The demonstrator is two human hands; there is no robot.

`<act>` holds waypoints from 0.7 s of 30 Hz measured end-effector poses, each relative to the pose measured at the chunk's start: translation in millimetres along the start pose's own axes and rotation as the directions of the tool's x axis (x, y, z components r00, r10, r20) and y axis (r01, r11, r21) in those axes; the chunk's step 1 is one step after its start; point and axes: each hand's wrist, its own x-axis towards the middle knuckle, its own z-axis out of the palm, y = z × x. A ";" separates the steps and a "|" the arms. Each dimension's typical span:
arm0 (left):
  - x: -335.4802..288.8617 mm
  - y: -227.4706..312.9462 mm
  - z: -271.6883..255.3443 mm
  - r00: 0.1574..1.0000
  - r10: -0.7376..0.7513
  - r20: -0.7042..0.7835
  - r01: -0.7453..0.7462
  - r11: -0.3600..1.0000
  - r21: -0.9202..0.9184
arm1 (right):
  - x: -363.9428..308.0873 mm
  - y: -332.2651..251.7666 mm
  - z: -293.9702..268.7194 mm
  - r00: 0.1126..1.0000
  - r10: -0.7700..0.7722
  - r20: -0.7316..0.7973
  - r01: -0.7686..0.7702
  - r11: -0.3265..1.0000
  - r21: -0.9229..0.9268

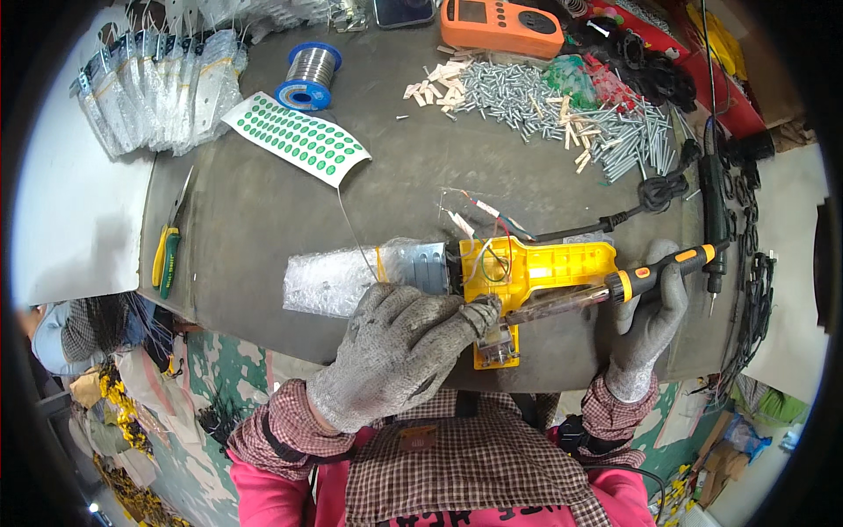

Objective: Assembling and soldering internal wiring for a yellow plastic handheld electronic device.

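A yellow plastic tool housing [562, 262] lies open on the table in front of me, with loose coloured wires [496, 215] at its top. A grey metal part wrapped in bubble wrap [329, 279] extends from its left side. My left hand [395, 338], in a grey glove, is closed in a pinch over the housing's lower left. A thin solder wire [353, 230] runs down to it. My right hand [654, 316], gloved too, grips a soldering iron [654, 274] with a black and orange handle. Its shaft points left at the housing, near my left fingertips, which hide the tip.
Behind lie a solder spool [309, 75], a green sticker sheet [299, 136], screws [505, 97] and an orange meter [500, 26]. Pliers [169, 250] lie left; bubble-wrapped parts [162, 88] stand far left. A black electric screwdriver [713, 189] hangs at right, near a power cord [597, 224].
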 end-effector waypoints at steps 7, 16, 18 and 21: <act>-2.5 -2.7 9.3 0.998 0.049 -0.040 -0.046 0.996 0.073 | -0.9 -3.4 13.0 0.970 0.042 -0.239 -0.065 0.994 -0.093; -0.8 -5.7 10.8 0.998 0.064 0.005 -0.064 0.996 0.068 | -0.6 -1.8 14.1 0.962 0.020 -0.272 -0.066 0.985 -0.162; -1.6 -6.9 12.6 0.997 0.076 0.006 -0.076 0.995 0.067 | -1.0 -1.7 12.8 0.973 0.018 -0.228 -0.055 0.986 -0.156; -0.3 -6.3 14.6 0.997 0.082 -0.002 -0.082 0.994 0.074 | -1.2 -2.0 12.9 0.970 0.014 -0.243 -0.055 0.985 -0.163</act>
